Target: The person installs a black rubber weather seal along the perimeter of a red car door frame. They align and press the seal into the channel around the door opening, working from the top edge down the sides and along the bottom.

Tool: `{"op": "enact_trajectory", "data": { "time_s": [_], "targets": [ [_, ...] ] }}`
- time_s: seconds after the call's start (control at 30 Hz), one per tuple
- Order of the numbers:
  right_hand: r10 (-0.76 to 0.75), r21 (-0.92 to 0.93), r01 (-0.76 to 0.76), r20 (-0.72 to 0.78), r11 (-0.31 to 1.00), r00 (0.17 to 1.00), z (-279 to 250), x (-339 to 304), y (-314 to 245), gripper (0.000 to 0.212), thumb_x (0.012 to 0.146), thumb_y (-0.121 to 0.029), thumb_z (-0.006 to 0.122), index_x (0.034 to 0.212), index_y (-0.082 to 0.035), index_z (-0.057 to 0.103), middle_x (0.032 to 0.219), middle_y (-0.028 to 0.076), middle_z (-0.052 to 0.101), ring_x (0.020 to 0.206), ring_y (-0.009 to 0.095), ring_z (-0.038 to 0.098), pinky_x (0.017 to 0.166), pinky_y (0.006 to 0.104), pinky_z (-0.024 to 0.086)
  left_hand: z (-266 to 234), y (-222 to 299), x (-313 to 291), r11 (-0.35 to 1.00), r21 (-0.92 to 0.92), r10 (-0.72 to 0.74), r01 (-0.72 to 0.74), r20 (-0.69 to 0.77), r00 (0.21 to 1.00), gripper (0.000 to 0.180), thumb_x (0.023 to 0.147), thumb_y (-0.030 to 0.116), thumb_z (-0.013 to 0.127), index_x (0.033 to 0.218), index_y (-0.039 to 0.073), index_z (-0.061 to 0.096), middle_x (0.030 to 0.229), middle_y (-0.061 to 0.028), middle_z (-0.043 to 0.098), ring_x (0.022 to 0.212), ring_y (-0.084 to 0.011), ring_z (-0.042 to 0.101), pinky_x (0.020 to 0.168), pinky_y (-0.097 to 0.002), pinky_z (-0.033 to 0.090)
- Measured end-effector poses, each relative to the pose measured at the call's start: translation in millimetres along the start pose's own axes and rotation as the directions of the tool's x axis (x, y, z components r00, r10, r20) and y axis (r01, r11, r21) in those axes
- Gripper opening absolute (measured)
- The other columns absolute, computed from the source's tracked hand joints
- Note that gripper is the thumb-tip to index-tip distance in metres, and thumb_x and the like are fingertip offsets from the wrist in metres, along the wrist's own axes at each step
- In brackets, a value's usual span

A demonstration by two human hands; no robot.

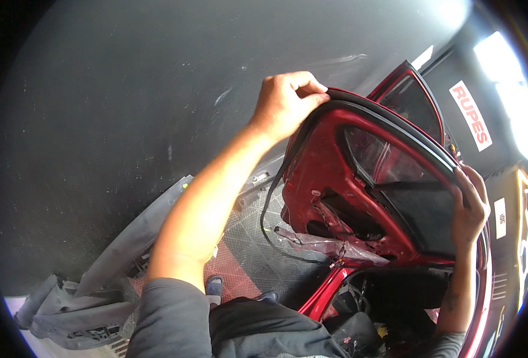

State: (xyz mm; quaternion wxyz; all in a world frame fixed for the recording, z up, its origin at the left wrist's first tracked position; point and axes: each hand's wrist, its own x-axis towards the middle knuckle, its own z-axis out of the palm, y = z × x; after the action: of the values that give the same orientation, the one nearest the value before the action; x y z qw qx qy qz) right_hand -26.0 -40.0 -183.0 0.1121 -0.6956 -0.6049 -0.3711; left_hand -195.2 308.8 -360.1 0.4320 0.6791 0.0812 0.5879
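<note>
A red car door point(312, 161) stands open in front of me, its inner trim off and its metal bare. At its top corner my left hand point(283, 106) is closed in a pinch on a black rubber weatherstrip. Part of this weatherstrip point(263, 218) hangs loose below in a long curve beside the door's edge. Farther right, my right hand point(471, 206) has its fingers bent over the upper window frame point(404, 126). Whether those fingers also touch the rubber there is hidden. Crumpled clear plastic film point(320, 243) droops from the lower part of the door.
Another red door point(416, 101) with glass stands behind. Grey trim panels point(121, 244) lean along the dark wall point(115, 101) at left. Grid floor tiles point(234, 268), grey and red, lie below. The open car body point(320, 298) is at lower right.
</note>
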Motion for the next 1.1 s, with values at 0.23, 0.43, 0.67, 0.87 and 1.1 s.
{"op": "enact_trajectory", "data": {
  "time_s": [0.23, 0.43, 0.67, 0.87, 1.1],
  "targets": [
    [-0.172, -0.145, 0.168, -0.017, 0.975, 0.985, -7, 2, -4, 0.047, 0.073, -0.001, 0.084, 0.118, -0.011, 0.078, 0.124, 0.014, 0.072, 0.108, 0.035, 0.071, 0.092, 0.0443, 0.057, -5, 28, 11, 0.910, 0.399, 0.086, -0.115, 0.090, 0.992, 0.026, 0.085, 0.016, 0.087, 0.101, 0.006, 0.069, 0.099, -0.0089, 0.070, 0.086, -0.0220, 0.071, 0.079, -0.0350, 0.058],
    [-0.140, -0.427, 0.011, -0.272, 0.904, 0.952, 4, -40, -16, 0.049, 0.079, -0.021, 0.079, 0.128, -0.021, 0.073, 0.148, 0.015, 0.059, 0.138, 0.035, 0.052, 0.118, 0.0543, 0.032, -20, 36, 6, 0.864, 0.485, 0.143, -0.135, 0.021, 0.990, 0.041, 0.084, 0.013, 0.087, 0.122, 0.007, 0.071, 0.120, -0.0100, 0.066, 0.111, -0.0249, 0.066, 0.099, -0.0388, 0.054],
    [0.387, 0.124, -0.418, 0.210, 0.900, 0.898, 107, -292, -92, 0.074, 0.080, -0.021, 0.080, 0.150, -0.021, 0.056, 0.158, 0.020, 0.045, 0.144, 0.044, 0.045, 0.113, 0.0594, 0.043, 1, 76, -47, 0.762, 0.566, 0.477, -0.315, -0.161, 0.864, 0.029, 0.094, -0.001, 0.072, 0.121, -0.003, 0.063, 0.121, -0.0170, 0.063, 0.114, -0.0328, 0.061, 0.102, -0.0459, 0.049],
    [0.505, -0.362, -0.894, 0.842, 0.264, -0.192, 120, -560, -154, 0.080, 0.086, -0.049, 0.081, 0.157, -0.026, 0.052, 0.162, 0.028, 0.038, 0.151, 0.047, 0.037, 0.121, 0.0597, 0.037, 96, 125, -62, 0.653, 0.373, 0.670, -0.659, 0.121, 0.733, 0.027, 0.091, -0.001, 0.074, 0.116, 0.000, 0.064, 0.116, -0.0169, 0.062, 0.114, -0.0343, 0.060, 0.102, -0.0492, 0.048],
    [0.695, -0.217, -0.974, 0.690, -0.064, -0.200, 126, -665, -186, 0.036, 0.084, -0.028, 0.077, 0.112, -0.006, 0.074, 0.108, 0.021, 0.076, 0.106, 0.040, 0.073, 0.092, 0.0496, 0.058, 177, 148, -120, 0.602, 0.047, 0.781, -0.797, 0.169, 0.601, 0.020, 0.100, 0.009, 0.060, 0.116, -0.004, 0.060, 0.108, -0.0212, 0.062, 0.105, -0.0392, 0.062, 0.095, -0.0523, 0.051]
  ]
}}
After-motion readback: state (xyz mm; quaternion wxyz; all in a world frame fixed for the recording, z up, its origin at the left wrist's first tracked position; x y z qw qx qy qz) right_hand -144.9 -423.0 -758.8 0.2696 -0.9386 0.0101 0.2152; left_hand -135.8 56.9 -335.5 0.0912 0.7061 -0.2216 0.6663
